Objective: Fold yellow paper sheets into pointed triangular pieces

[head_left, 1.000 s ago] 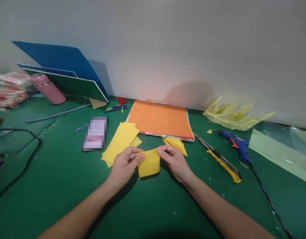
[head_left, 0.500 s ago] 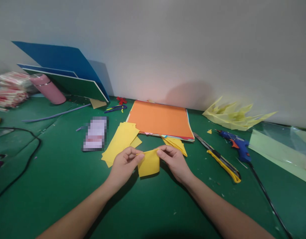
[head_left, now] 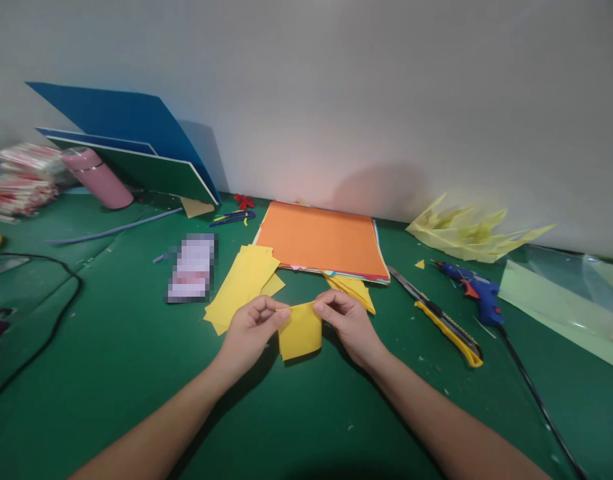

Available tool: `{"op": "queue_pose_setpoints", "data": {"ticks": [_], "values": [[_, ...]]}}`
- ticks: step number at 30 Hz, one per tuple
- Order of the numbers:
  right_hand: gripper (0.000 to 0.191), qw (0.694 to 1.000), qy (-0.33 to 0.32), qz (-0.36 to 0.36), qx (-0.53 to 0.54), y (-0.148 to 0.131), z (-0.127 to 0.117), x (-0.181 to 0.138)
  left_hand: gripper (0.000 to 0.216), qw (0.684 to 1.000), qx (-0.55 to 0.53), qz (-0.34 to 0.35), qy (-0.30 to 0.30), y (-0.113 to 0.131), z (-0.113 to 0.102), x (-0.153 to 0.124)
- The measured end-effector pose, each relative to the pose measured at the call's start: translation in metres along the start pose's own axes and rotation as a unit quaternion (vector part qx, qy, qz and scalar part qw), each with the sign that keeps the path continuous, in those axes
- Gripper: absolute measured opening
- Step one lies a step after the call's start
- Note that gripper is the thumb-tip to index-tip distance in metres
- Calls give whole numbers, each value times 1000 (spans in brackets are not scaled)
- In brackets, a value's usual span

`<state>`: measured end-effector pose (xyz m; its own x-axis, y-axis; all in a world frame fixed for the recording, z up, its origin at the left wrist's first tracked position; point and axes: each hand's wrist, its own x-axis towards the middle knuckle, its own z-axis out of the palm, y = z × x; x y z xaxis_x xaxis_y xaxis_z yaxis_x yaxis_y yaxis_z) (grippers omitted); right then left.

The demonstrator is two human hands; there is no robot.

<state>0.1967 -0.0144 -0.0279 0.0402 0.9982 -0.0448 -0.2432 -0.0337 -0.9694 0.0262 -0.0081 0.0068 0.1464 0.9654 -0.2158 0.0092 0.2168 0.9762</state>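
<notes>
small paper (head_left: pixel 300 331): deep yellow, plain, no print
desk (head_left: pixel 136 360): dark green, flecked with pale scraps
paper stack (head_left: pixel 321 239): orange top sheet, mixed pink, blue and red edges below
cut strips (head_left: pixel 241 283): same deep yellow
utility knife (head_left: pixel 444 323): yellow body, black trim, silver blade rail
glue gun (head_left: pixel 479 293): blue, orange trigger, black cord
crumpled offcuts (head_left: pixel 469 233): pale lemon yellow
leaning board (head_left: pixel 121 120): solid blue
lower board (head_left: pixel 141 170): green face, white edge
bottle (head_left: pixel 101 177): pink, silver band
clear sheet (head_left: pixel 551 300): pale green tint
cable (head_left: pixel 61 313): black
packets (head_left: pixel 16 180): red and white, blurred
wall (head_left: pixel 336 80): plain grey-white
</notes>
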Motion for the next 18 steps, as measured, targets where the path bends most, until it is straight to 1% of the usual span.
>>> {"op": "queue_pose_setpoints", "data": {"ticks": [7, 14, 18], "values": [[31, 999, -11, -6, -37, -1, 0, 0, 25, 1000, -17, -8, 8, 0, 1, 0], [32, 996, -31, 3, -88, -2, 3, -2, 26, 998, -13, 27, 49, -4, -3, 4], [34, 990, -31, -6, -134, -1, 4, -2, 28, 999, -18, 19, 46, -7, -2, 4]]}}
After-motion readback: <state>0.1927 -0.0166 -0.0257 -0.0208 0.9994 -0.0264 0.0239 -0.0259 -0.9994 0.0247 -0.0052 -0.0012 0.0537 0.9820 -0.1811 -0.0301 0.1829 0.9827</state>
